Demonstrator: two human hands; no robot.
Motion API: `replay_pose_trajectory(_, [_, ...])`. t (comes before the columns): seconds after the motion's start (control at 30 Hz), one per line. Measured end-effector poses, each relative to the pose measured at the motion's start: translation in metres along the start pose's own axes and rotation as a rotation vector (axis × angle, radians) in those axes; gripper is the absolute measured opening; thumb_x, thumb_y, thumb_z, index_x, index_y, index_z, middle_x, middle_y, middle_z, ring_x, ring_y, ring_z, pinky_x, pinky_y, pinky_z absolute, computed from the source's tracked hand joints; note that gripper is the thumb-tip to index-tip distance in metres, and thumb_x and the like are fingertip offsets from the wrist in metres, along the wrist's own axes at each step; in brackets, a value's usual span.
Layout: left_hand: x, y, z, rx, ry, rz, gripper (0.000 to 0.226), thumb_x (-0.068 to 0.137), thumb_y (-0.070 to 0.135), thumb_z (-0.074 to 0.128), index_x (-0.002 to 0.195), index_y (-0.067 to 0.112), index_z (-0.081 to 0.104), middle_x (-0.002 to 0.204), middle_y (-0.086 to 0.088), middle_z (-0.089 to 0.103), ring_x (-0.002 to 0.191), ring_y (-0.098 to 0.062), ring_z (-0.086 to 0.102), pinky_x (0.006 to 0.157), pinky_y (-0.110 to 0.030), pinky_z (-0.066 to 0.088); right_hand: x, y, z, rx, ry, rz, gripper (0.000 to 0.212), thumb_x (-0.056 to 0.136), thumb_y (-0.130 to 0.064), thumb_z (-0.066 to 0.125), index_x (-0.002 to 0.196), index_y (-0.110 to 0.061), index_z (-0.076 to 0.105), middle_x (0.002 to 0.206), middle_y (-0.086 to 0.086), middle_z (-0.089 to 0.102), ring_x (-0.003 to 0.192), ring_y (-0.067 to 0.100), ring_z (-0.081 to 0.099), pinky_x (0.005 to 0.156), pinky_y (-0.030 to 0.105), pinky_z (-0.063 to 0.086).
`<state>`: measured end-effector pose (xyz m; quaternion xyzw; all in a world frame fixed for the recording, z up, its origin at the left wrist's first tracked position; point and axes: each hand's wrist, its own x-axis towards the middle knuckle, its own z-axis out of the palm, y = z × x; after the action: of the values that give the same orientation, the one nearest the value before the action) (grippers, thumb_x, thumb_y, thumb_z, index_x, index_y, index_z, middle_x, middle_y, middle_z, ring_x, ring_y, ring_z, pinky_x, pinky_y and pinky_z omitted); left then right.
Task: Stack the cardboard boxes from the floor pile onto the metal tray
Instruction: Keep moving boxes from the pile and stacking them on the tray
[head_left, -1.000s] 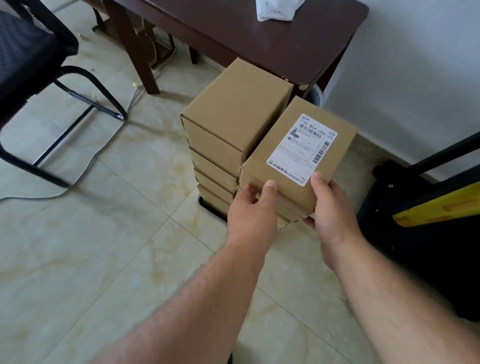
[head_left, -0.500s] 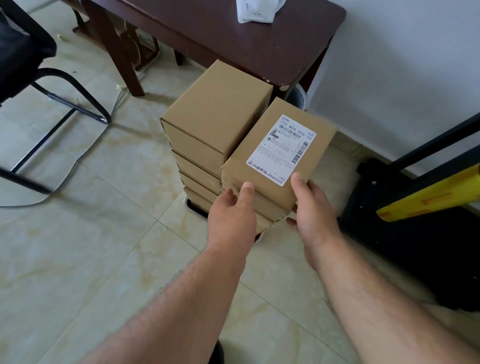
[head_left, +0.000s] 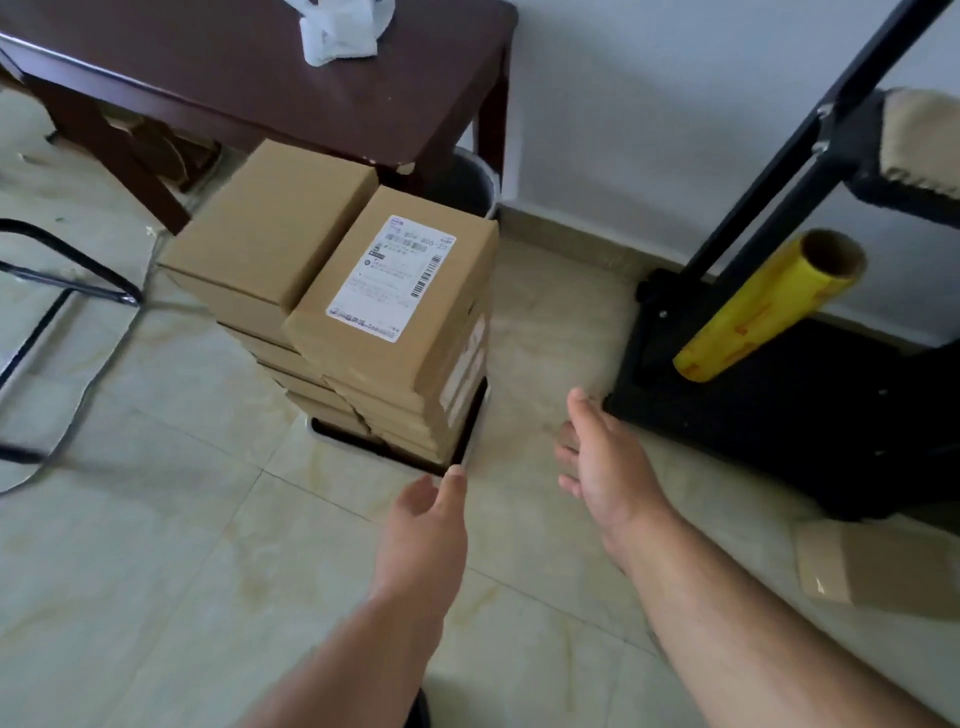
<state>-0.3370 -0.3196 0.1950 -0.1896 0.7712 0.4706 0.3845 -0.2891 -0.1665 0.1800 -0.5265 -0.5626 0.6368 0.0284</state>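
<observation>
Both hands are empty, fingers loosely spread. The left hand hovers low at centre frame, fingertips just short of the near corner of the tray. The right hand hangs to its right, above bare floor, apart from everything.

Two stacks of cardboard boxes stand side by side on the tray at centre frame. The labelled box tops the right stack; a plain box tops the left stack.

Judgement: the stacks lean slightly and the edges are not flush, so the next box should go down flat, squared to the one beneath, released only once settled.

One more flat box lies on the floor at the right edge, probably next to fetch.

Obstacles: a black stand with a yellow film roll sits between that box and the tray. A dark table overhangs the stacks at upper left, limiting height. Chair legs occupy the left edge.
</observation>
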Motion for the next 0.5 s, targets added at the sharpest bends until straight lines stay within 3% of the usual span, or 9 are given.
replay_pose_trajectory(0.13, [-0.026,-0.005,0.070,0.068,-0.085,-0.004,0.064,0.097,0.059,0.054,0.151,0.025,0.047,0.146,0.003,0.057,0.134,-0.021,0.054,0.114,-0.041,0.039,-0.002,0.037,-0.084,-0.027,0.082,0.066,0.046,0.101,-0.063,0.044,0.130,-0.033,0.063,0.128,-0.004,0.064,0.119,0.018,0.062,0.110,0.048,0.048])
replay_pose_trajectory(0.2, [-0.038,-0.005,0.110,0.108,-0.117,0.001,0.065,0.096,0.061,0.055,0.151,0.028,0.048,0.142,0.004,0.059,0.131,-0.021,0.056,0.115,-0.044,0.039,-0.004,0.057,-0.128,-0.019,0.146,0.100,0.052,0.100,-0.064,0.044,0.134,-0.029,0.062,0.132,-0.003,0.064,0.123,0.019,0.060,0.111,0.049,0.047])
replay_pose_trajectory(0.3, [-0.056,-0.008,0.170,0.185,-0.151,0.022,0.063,0.093,0.063,0.058,0.147,0.030,0.052,0.137,0.005,0.062,0.126,-0.022,0.059,0.114,-0.045,0.042,-0.004,0.089,-0.194,-0.009,0.197,0.153,0.058,0.103,-0.059,0.043,0.123,-0.008,0.062,0.128,0.009,0.065,0.122,0.029,0.060,0.111,0.053,0.045])
replay_pose_trajectory(0.37, [-0.071,-0.014,0.214,0.246,-0.200,0.055,0.063,0.094,0.063,0.056,0.147,0.031,0.051,0.138,0.006,0.061,0.127,-0.022,0.058,0.114,-0.046,0.041,-0.001,0.113,-0.240,0.020,0.252,0.175,0.067,0.102,-0.060,0.043,0.127,0.001,0.056,0.126,0.015,0.064,0.122,0.034,0.060,0.110,0.056,0.045])
replay_pose_trajectory(0.47, [-0.087,-0.027,0.272,0.342,-0.261,0.106,0.064,0.096,0.062,0.053,0.151,0.030,0.046,0.143,0.005,0.058,0.131,-0.023,0.054,0.112,-0.041,0.040,0.001,0.146,-0.297,0.080,0.307,0.195,0.062,0.100,-0.063,0.044,0.143,-0.020,0.056,0.110,-0.010,0.062,0.121,0.022,0.059,0.112,0.050,0.044])
replay_pose_trajectory(0.5, [-0.093,-0.033,0.294,0.381,-0.279,0.123,0.064,0.097,0.061,0.052,0.152,0.029,0.045,0.145,0.004,0.057,0.132,-0.024,0.053,0.109,-0.039,0.039,0.002,0.156,-0.317,0.095,0.333,0.203,0.060,0.101,-0.061,0.045,0.144,-0.021,0.055,0.112,-0.010,0.062,0.122,0.021,0.058,0.113,0.050,0.044])
